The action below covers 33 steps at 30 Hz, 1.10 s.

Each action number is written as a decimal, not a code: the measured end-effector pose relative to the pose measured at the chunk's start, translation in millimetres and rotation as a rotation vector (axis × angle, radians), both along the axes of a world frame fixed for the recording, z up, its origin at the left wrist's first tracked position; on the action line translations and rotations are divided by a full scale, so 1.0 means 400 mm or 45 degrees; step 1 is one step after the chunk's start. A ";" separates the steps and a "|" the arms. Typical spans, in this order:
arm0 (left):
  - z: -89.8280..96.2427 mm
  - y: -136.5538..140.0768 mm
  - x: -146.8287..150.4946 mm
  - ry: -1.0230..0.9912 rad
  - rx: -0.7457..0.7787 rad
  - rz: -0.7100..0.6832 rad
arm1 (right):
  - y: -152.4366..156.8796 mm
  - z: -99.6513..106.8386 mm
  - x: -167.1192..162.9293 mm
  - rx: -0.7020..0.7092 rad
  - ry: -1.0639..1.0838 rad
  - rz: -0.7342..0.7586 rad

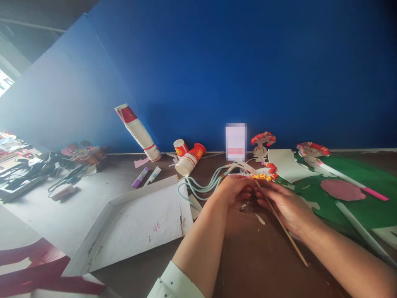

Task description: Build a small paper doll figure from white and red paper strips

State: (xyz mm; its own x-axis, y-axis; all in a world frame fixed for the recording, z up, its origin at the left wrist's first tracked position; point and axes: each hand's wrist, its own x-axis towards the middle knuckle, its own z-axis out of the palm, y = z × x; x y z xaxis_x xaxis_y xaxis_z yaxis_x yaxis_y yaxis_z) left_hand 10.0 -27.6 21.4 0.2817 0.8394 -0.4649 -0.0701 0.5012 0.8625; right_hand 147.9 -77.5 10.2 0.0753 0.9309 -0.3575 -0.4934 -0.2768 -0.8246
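Note:
A thin wooden stick (293,241) slants through the fingers of my right hand (283,205), its lower end pointing toward me. At its upper end is a small red and yellow decoration (263,176); whether it is fixed to the stick I cannot tell. My left hand (235,188) is closed right beside the stick's top, with its fingertips bent inward and partly hidden. It seems to pinch the decoration or stick there, but the contact is not clear. Just below the hands, a small metal piece (245,205) and a paper scrap (259,219) lie on the brown table (248,260).
A shallow white cardboard box (139,219) lies left of my arms, near pale blue cables (204,188). Behind stand a leaning stack of paper cups (138,131) and more cups (189,161). Green paper (376,174), a pink oval (343,190) and a marker (356,182) are at right.

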 end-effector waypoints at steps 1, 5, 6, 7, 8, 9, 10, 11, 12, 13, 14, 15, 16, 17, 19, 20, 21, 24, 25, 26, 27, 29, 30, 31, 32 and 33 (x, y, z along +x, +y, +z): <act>0.003 0.000 -0.006 -0.001 -0.001 -0.067 | 0.003 -0.001 0.002 -0.003 -0.006 -0.008; 0.012 0.001 -0.021 0.015 0.012 -0.101 | 0.010 -0.003 0.009 -0.039 -0.036 -0.014; 0.013 0.002 -0.022 0.042 -0.003 -0.019 | 0.009 -0.004 0.010 -0.039 -0.046 -0.017; 0.014 0.003 -0.020 0.071 -0.018 0.076 | 0.009 -0.006 0.010 -0.033 -0.058 -0.019; 0.014 0.004 -0.018 0.098 -0.027 0.167 | 0.007 -0.007 0.011 -0.023 -0.070 -0.018; 0.013 0.005 -0.016 0.119 -0.024 0.235 | 0.006 -0.008 0.010 -0.014 -0.080 -0.012; 0.012 0.007 -0.013 0.134 -0.007 0.280 | 0.004 -0.009 0.010 -0.007 -0.086 0.001; 0.010 0.008 -0.011 0.145 0.015 0.308 | 0.003 -0.008 0.009 -0.004 -0.090 0.015; 0.008 0.010 -0.009 0.154 0.036 0.326 | 0.001 -0.008 0.009 -0.006 -0.093 0.026; 0.006 0.012 -0.008 0.161 0.049 0.341 | 0.000 -0.006 0.008 -0.013 -0.097 0.034; 0.004 0.013 -0.007 0.170 0.054 0.358 | -0.001 -0.004 0.008 -0.023 -0.104 0.034; 0.003 0.015 -0.008 0.180 0.054 0.379 | -0.002 -0.002 0.007 -0.034 -0.112 0.031; 0.002 0.016 -0.009 0.188 0.049 0.397 | -0.003 0.000 0.007 -0.044 -0.120 0.027; 0.003 0.017 -0.010 0.193 0.043 0.409 | -0.003 0.001 0.008 -0.055 -0.125 0.023; 0.005 0.017 -0.014 0.196 0.033 0.410 | -0.001 0.002 0.010 -0.074 -0.132 0.018; 0.008 0.016 -0.015 0.193 0.027 0.394 | 0.001 0.001 0.012 -0.081 -0.135 0.018; 0.010 0.015 -0.017 0.180 0.021 0.364 | 0.003 0.000 0.014 -0.084 -0.138 0.018; 0.012 0.010 -0.016 0.097 0.002 0.301 | 0.008 0.001 0.017 -0.098 -0.118 0.003; 0.012 0.009 -0.014 0.065 -0.004 0.308 | 0.008 0.005 0.017 -0.111 -0.093 -0.003; 0.010 0.008 -0.011 0.035 -0.005 0.329 | 0.007 0.010 0.015 -0.129 -0.060 -0.010; 0.007 0.008 -0.008 0.013 -0.006 0.356 | 0.004 0.017 0.013 -0.150 -0.021 -0.013; 0.002 0.008 -0.002 -0.010 -0.004 0.406 | -0.007 0.032 0.004 -0.195 0.038 -0.036; -0.001 0.008 0.001 -0.011 -0.004 0.424 | -0.015 0.039 -0.002 -0.198 0.062 -0.056; -0.004 0.008 0.004 -0.005 -0.005 0.432 | -0.023 0.045 -0.009 -0.201 0.086 -0.048; -0.006 0.008 0.006 0.003 -0.004 0.435 | -0.033 0.050 -0.016 -0.208 0.110 -0.034; -0.008 0.008 0.008 0.014 -0.003 0.439 | -0.043 0.053 -0.023 -0.214 0.118 -0.024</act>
State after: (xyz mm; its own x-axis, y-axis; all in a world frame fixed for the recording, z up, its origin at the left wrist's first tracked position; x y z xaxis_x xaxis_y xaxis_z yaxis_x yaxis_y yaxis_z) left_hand 13.3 -24.3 18.2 -0.0232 0.8831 -0.4686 -0.2266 0.4519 0.8628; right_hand 138.6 -94.6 31.4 0.0513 0.8561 -0.5142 -0.5717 -0.3970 -0.7181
